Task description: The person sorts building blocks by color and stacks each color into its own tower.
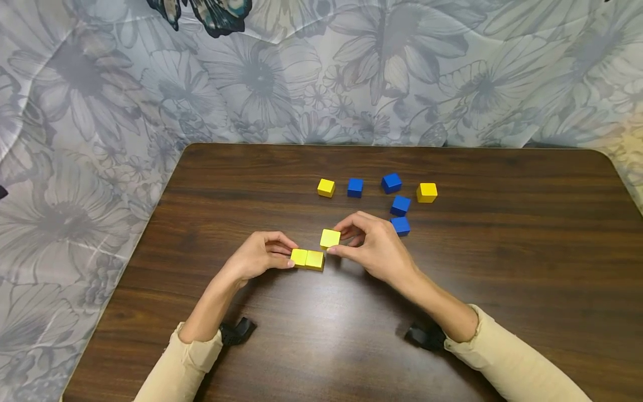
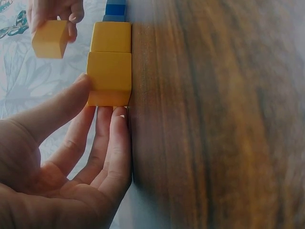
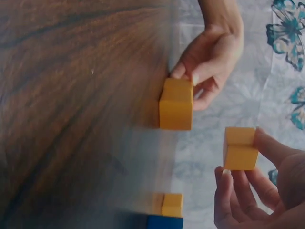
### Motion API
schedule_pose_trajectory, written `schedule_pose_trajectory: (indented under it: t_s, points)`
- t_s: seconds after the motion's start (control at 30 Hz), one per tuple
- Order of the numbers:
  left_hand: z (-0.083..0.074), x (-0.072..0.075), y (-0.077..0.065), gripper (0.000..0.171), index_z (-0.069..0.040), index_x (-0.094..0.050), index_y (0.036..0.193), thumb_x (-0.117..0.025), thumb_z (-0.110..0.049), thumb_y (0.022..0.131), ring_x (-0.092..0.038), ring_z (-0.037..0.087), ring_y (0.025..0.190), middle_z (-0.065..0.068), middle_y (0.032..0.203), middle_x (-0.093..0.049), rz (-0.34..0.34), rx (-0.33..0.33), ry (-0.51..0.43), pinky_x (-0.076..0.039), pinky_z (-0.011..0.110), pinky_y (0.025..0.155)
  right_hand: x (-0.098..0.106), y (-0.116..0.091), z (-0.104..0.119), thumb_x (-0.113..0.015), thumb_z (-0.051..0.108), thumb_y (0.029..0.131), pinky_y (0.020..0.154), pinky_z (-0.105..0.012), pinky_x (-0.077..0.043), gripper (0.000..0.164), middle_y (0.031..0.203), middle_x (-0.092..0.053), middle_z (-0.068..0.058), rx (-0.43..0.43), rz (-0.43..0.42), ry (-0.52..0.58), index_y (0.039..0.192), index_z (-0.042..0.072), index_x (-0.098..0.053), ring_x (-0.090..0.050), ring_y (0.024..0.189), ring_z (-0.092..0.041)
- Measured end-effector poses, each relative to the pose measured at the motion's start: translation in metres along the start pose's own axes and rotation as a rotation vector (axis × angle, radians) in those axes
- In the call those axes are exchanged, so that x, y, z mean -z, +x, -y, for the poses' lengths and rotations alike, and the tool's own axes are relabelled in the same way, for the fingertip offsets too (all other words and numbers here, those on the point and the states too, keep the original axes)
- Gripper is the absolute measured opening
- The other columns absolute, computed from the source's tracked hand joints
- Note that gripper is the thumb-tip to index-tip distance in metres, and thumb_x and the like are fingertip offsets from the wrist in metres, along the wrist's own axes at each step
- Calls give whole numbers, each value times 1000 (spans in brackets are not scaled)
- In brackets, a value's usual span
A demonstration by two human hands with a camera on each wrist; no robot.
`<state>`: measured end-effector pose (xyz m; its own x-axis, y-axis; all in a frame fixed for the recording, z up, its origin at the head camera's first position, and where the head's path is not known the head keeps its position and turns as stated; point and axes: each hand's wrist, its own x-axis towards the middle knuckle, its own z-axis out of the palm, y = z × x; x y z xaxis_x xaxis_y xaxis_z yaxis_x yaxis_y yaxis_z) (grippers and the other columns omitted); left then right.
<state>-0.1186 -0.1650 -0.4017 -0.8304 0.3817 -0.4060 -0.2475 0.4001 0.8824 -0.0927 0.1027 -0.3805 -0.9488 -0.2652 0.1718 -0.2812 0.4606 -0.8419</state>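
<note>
5 yellow cubes (image 1: pixel 330 239) (3 near, 2 far), 4 blue cubes (image 1: pixel 400 206), so 9 total. Also 1 left hand (image 1: pixel 255 257), 1 right hand (image 1: pixel 378 245), 2 black wrist devices (image 1: pixel 241 330), 1 table (image 1: pixel 502 251).

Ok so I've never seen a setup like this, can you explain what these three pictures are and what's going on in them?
There's no robot here, just a person's two bare hands. The wide picture comes from a camera worn on the head, looking forward and down. The other two come from cameras worn on the wrists, one each, so the dark brown table looks tipped on its side.

On the table, a pair of yellow blocks sits side by side, and the left hand grips its left end. The right hand holds a third yellow block, lifted off the table. Farther back lie two more yellow blocks and four blue blocks. Behind everything is a flower-patterned cloth.
</note>
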Motion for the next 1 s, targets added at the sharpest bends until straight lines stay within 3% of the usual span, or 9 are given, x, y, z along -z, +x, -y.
schedule_pose_trajectory:
  t_s: [0.53, 0.83, 1.0]
  points:
    - [1, 1, 1, 28, 1, -70, 109, -75, 10, 82, -69, 25, 98, 15, 111, -69, 13, -14, 6, -58, 33, 81, -25, 8, 8, -88, 20, 76, 67, -19, -57, 25, 93, -68, 3, -16, 58, 41, 94, 13, -73, -70, 78, -7]
    - [0, 1, 0, 28, 3, -69, 108, -75, 10, 82, -69, 25, 98, 17, 108, -68, 13, -20, 1, -58, 33, 82, -33, 11, 9, -88, 23, 77, 67, -17, -56, 23, 93, -69, 6, -21, 88, 19, 92, 14, -73, -70, 80, -6]
    - [0, 2, 0, 27, 3, -69, 108, -75, 7, 83, -68, 25, 99, 17, 111, -67, 11, -34, 21, -58, 32, 81, -36, 13, 8, -87, 27, 77, 66, -17, -55, 24, 90, -69, 7, 11, 80, -50, 92, 15, -73, -69, 77, -8]
